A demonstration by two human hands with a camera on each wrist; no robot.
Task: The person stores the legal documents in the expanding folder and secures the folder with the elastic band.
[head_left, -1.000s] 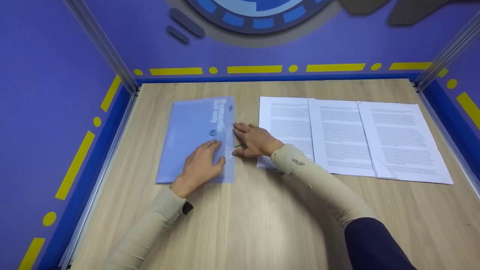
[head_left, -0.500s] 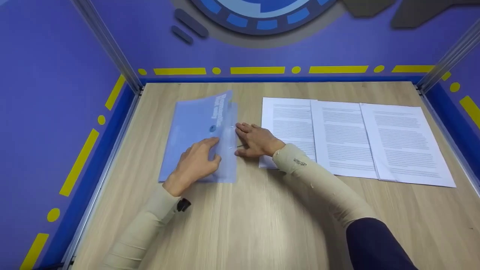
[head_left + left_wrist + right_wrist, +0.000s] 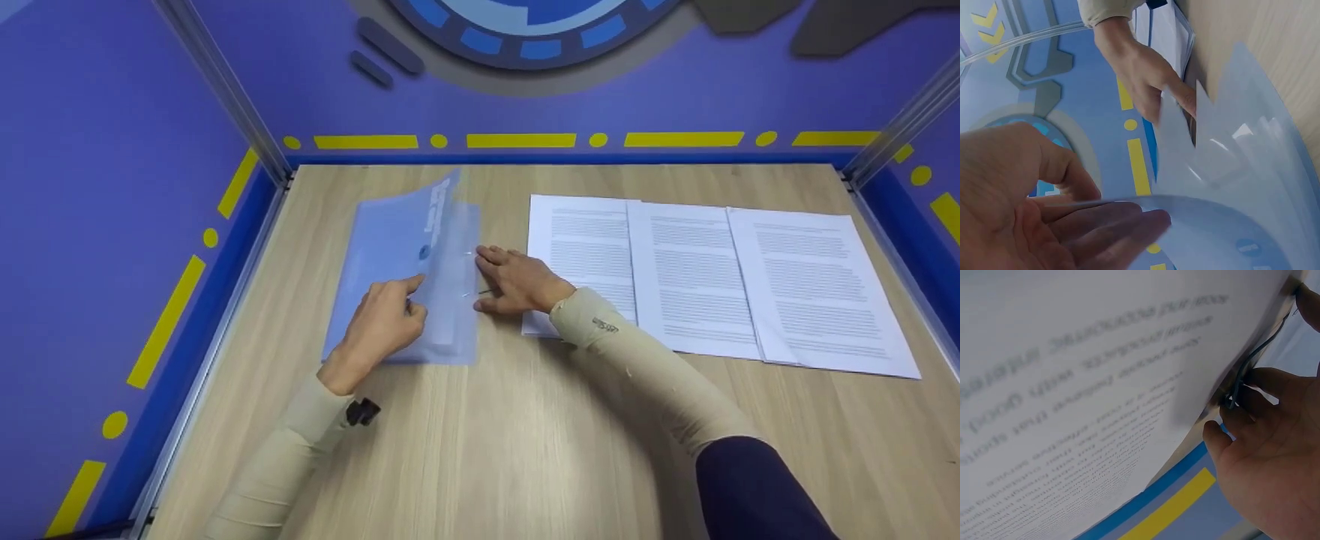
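Note:
A translucent blue plastic document folder (image 3: 367, 244) lies on the left half of the table. White lettering and a small round button (image 3: 424, 252) mark its upper cover. My left hand (image 3: 381, 319) pinches that cover's right edge, with thumb and fingers on opposite faces in the left wrist view, and holds it raised in a curve. Beneath it the folder's clear lower layer (image 3: 461, 322) stays low. My right hand (image 3: 519, 281) rests at the folder's right edge, fingers extended. By its fingers runs a thin dark string (image 3: 1258, 349).
Printed papers in three overlapping stacks, a left one (image 3: 577, 225), a middle one (image 3: 694, 277) and a right one (image 3: 817, 285), lie on the right of the wooden table (image 3: 517, 457). The right forearm overlaps the left stack. Blue panels (image 3: 525, 112) enclose the table's back and sides.
My left hand has taken the cover's right edge, moved slightly left and lifted it, so the folder gapes open on the right. The right hand has kept its place at the folder's edge.

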